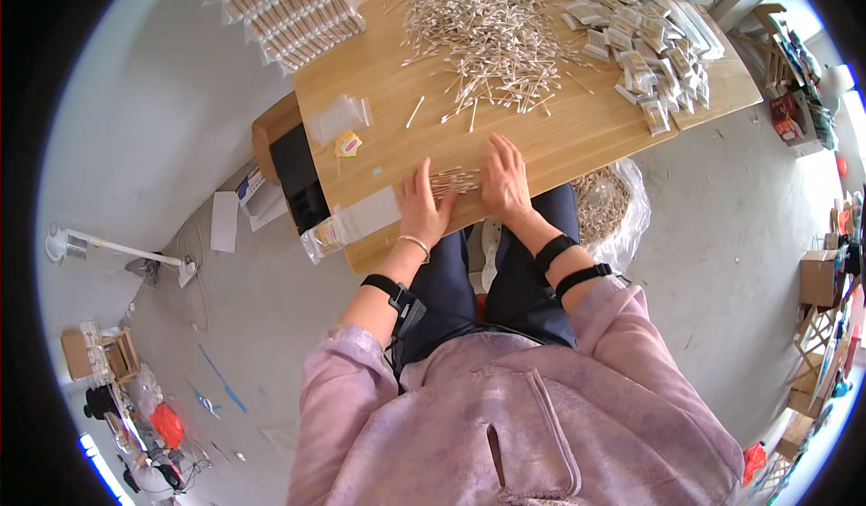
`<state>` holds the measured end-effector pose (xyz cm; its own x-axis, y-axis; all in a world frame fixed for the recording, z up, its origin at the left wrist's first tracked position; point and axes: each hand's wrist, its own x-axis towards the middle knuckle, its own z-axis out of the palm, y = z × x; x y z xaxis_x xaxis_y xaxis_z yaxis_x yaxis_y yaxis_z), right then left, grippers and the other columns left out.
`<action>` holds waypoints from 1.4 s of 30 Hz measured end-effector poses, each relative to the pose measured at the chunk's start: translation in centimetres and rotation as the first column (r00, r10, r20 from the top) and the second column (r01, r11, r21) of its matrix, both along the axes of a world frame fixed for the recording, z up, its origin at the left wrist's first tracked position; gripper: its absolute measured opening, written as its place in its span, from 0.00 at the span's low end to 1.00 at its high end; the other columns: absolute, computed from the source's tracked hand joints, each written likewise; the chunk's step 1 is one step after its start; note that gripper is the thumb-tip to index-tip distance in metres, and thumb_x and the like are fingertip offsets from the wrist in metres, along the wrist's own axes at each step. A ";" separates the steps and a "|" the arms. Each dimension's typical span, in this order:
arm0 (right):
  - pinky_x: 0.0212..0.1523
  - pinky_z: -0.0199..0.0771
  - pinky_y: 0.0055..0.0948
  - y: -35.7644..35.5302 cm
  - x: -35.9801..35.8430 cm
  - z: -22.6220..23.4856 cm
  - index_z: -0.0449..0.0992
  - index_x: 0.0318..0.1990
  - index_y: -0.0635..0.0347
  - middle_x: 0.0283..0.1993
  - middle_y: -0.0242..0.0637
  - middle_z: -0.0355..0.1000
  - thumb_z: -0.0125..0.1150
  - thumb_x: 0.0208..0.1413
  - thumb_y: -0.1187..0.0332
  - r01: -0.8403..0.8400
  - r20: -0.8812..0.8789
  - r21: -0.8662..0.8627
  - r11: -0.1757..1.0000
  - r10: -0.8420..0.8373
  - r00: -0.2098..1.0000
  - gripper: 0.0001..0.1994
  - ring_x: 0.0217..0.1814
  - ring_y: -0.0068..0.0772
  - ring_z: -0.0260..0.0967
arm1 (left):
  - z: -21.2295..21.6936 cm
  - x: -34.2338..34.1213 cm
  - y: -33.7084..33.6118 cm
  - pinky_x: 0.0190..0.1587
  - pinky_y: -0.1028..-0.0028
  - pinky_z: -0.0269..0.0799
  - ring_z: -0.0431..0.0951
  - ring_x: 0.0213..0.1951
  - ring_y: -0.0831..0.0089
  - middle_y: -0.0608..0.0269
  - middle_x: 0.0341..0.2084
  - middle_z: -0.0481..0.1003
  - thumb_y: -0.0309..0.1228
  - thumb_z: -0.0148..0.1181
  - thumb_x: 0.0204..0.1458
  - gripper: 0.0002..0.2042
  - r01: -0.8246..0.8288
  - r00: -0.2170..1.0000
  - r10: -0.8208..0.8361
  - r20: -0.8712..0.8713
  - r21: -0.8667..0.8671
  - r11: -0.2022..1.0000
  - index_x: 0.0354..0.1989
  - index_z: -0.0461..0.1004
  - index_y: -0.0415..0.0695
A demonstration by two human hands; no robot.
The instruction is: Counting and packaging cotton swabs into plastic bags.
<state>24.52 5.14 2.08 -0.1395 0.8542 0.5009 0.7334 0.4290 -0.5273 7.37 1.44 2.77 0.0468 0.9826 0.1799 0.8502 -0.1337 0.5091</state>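
Note:
A small row of cotton swabs [454, 180] lies near the table's front edge, between my two hands. My left hand [422, 207] rests at the row's left end, fingers stretched and thumb apart, next to it. At the right end, my right hand [505, 183] lies with its fingers extended. Neither hand is visibly wrapped round the swabs. Beside my left hand is a flat whitish strip [372, 213], with a clear bag holding yellow-labelled contents [327, 234] at its left end. A few loose swabs [473, 115] lie farther back.
A big heap of cotton swabs [487, 28] covers the table's far middle. Filled small packets [654, 55] pile up at right. Clear bags [338, 118] and yellow cards [347, 143] lie at left. Stacked swab packs [289, 14] stand far left; a swab-filled plastic sack [606, 208] sits below right.

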 end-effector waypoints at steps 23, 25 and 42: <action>0.72 0.30 0.49 -0.6 -4.6 0.4 0.52 0.68 0.46 0.72 0.38 0.47 0.45 0.58 0.45 -0.297 0.480 -0.159 0.942 0.336 0.810 0.32 0.75 0.46 0.38 | -2.4 -1.4 0.7 0.63 0.62 0.57 0.60 0.63 0.54 0.44 0.61 0.59 0.40 0.38 0.64 0.25 -0.222 0.725 0.034 0.687 0.186 0.957 0.64 0.54 0.35; 0.71 0.34 0.49 -0.4 -5.4 1.0 0.53 0.67 0.50 0.71 0.42 0.48 0.48 0.59 0.53 -0.261 0.344 -0.167 0.951 0.304 0.888 0.30 0.74 0.48 0.40 | -2.7 -2.2 0.3 0.63 0.63 0.57 0.61 0.63 0.56 0.45 0.61 0.60 0.42 0.37 0.65 0.25 -0.290 0.671 0.081 0.737 0.161 0.943 0.64 0.54 0.36; 0.59 0.59 0.44 1.3 -7.1 -0.2 0.71 0.48 0.60 0.54 0.46 0.66 0.54 0.52 0.73 -0.078 -0.223 -0.046 0.996 0.066 0.973 0.15 0.60 0.51 0.58 | -2.5 -2.0 0.4 0.64 0.66 0.56 0.61 0.63 0.59 0.47 0.61 0.62 0.32 0.38 0.64 0.21 -0.293 0.647 0.106 0.755 0.118 0.949 0.63 0.56 0.36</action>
<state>17.47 6.45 1.91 -0.0928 0.8728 0.4792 0.5647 0.4425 -0.6967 5.37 1.89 0.30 -0.3844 0.8835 0.2676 0.2308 -0.1886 0.9545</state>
